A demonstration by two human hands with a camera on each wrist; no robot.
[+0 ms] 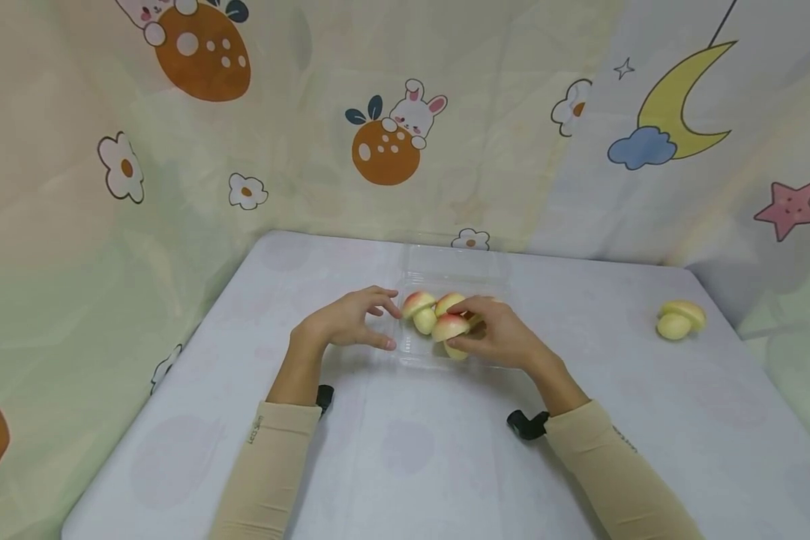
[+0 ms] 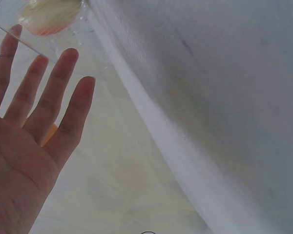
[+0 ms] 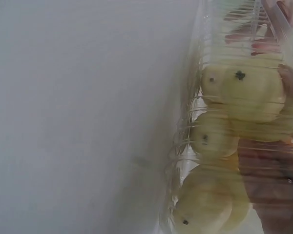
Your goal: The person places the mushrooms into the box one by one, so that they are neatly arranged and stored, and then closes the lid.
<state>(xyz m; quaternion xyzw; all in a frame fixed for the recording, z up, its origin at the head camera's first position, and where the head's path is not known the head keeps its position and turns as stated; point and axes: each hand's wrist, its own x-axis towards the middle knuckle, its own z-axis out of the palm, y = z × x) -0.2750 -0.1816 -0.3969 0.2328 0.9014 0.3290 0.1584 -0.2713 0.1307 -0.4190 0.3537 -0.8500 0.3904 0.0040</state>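
A clear plastic clamshell box (image 1: 415, 346) lies on the table with its lid (image 1: 445, 262) folded back. Several pale-yellow mushroom-shaped pieces (image 1: 418, 304) with reddish caps sit in it. My right hand (image 1: 502, 334) reaches over the box and pinches one mushroom-shaped piece (image 1: 449, 328) between thumb and fingers. Through the box's ribbed side, the right wrist view shows the yellow pieces (image 3: 256, 92) and part of that hand. My left hand (image 1: 351, 319) is at the box's left edge, fingers spread and holding nothing; its palm (image 2: 19, 165) shows in the left wrist view.
Another yellow mushroom-shaped piece (image 1: 678, 320) lies at the right of the white-covered table (image 1: 405, 450). A printed cloth (image 1: 310, 112) hangs behind and along the sides. Black wrist devices (image 1: 528, 425) show beside both sleeves.
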